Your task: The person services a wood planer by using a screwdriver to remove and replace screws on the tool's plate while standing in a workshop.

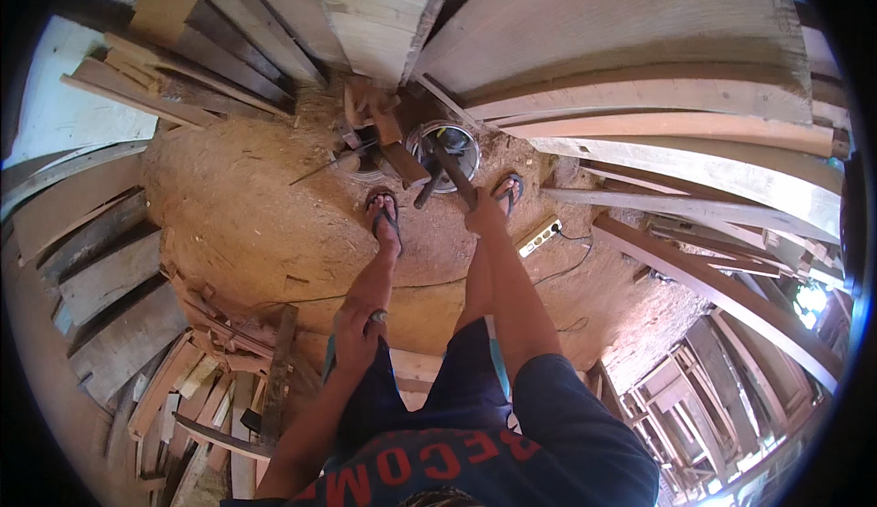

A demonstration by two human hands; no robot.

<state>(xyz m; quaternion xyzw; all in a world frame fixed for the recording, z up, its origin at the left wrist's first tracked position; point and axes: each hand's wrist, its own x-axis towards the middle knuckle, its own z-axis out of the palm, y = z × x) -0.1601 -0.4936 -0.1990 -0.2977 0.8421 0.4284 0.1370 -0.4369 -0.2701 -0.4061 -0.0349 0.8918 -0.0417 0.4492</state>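
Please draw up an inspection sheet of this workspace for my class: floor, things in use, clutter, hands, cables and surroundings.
Surface: brown earth floor, bits scattered on it.
Things in use: dark bar, held at its near end, crossing a round metal basin in view; contact between them cannot be told.
Clutter: wooden block and other pieces beside the basin, close to the sandalled feet.
Hands: right hand grips the bar; left hand is at the left leg, its grip unclear.
Cables: white power strip on the floor with a black plug in it; thin dark cable runs behind the legs.
Surroundings: wooden boards on both sides and ahead.
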